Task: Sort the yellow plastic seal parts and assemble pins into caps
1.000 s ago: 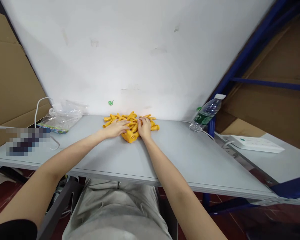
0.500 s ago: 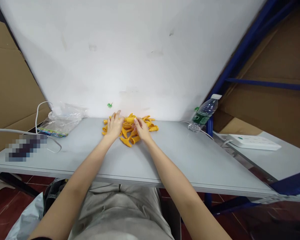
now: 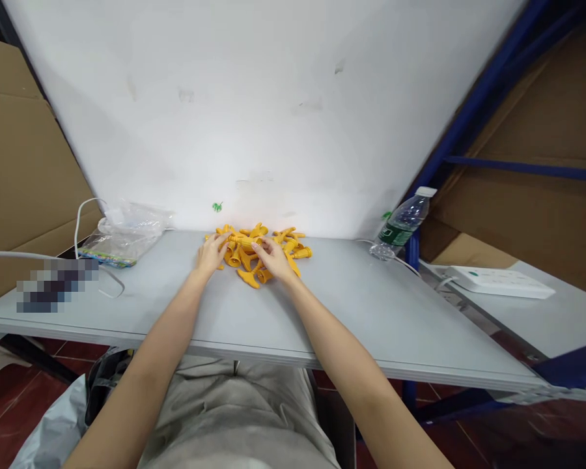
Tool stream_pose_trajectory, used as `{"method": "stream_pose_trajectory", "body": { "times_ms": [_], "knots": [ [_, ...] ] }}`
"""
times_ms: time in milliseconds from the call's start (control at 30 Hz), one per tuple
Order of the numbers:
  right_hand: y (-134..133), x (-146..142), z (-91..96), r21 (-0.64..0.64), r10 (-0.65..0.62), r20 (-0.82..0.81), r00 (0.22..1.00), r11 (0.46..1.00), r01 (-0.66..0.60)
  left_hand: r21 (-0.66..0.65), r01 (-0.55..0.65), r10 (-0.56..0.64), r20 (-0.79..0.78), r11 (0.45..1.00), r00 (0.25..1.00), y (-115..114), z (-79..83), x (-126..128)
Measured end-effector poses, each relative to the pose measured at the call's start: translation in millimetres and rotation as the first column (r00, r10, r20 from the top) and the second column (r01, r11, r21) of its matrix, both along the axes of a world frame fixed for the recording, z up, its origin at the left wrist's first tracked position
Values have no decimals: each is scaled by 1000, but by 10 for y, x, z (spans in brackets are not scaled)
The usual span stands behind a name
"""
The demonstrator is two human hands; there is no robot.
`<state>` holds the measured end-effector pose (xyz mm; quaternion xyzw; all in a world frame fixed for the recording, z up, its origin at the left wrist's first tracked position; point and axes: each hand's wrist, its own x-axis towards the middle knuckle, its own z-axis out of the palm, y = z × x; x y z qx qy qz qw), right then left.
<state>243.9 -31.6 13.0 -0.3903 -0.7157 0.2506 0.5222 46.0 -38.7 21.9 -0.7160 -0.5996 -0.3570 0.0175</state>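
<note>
A heap of small yellow plastic pieces (image 3: pixel 278 247), cone-like in shape, lies on the grey table (image 3: pixel 351 306) close to the white wall. My left hand (image 3: pixel 209 254) is at the heap's left edge and my right hand (image 3: pixel 273 257) at its front. One long yellow piece (image 3: pixel 241 240) is lifted a little over the heap. My left fingertips pinch its left end and my right fingertips pinch its right end. Both forearms reach out over the table.
A crumpled clear plastic bag (image 3: pixel 124 234) and a white cable (image 3: pixel 85 215) lie at the back left. A water bottle (image 3: pixel 403 221) leans at the back right by a blue rack post. A white power strip (image 3: pixel 498 280) sits on the neighbouring table.
My hands were lying spread on the heap; they have drawn back a little and now pinch a single yellow piece between them. The heap is more scattered.
</note>
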Motion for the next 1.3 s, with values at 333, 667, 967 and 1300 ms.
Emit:
{"method": "stream_pose_trajectory", "body": {
  "times_ms": [333,667,967,1300],
  "knots": [
    [-70,185,133,188,9,293,956,980,-67,118,-33,24,76,992,997,12,-19,-11],
    [41,151,11,266,-140,415,899,964,28,103,-115,105,104,988,989,-25,11,6],
    [93,214,-23,354,-309,289,906,914,199,315,-263,113,424,912,898,57,65,-164],
    [168,263,-120,320,-288,281,915,928,194,139,-151,123,193,979,973,510,131,-847]
  ]
}}
